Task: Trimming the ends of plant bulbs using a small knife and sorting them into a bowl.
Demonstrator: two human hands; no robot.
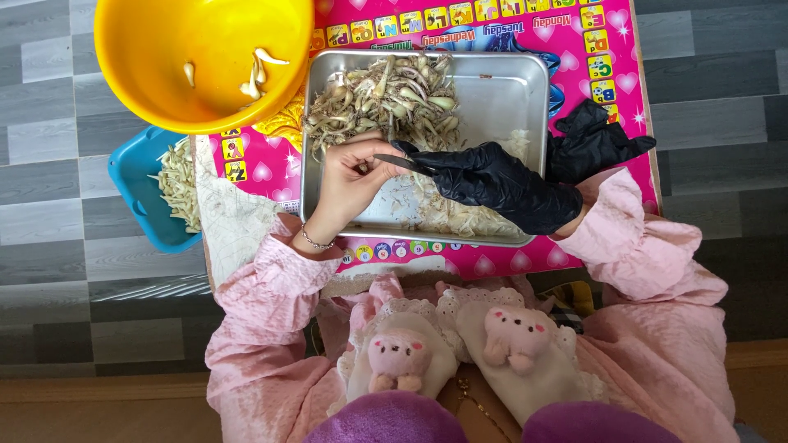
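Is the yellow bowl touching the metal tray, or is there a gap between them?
Cannot tell. In the head view the yellow bowl has its rim overlapping the corner of the metal tray from above, so it hides whether they meet.

Yellow bowl [148, 74]; blue tray [135, 184]; spare black glove [593, 135]

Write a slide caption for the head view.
Bare left hand and black-gloved right hand with a small knife work over a steel tray of peelings, beside a yellow bowl.
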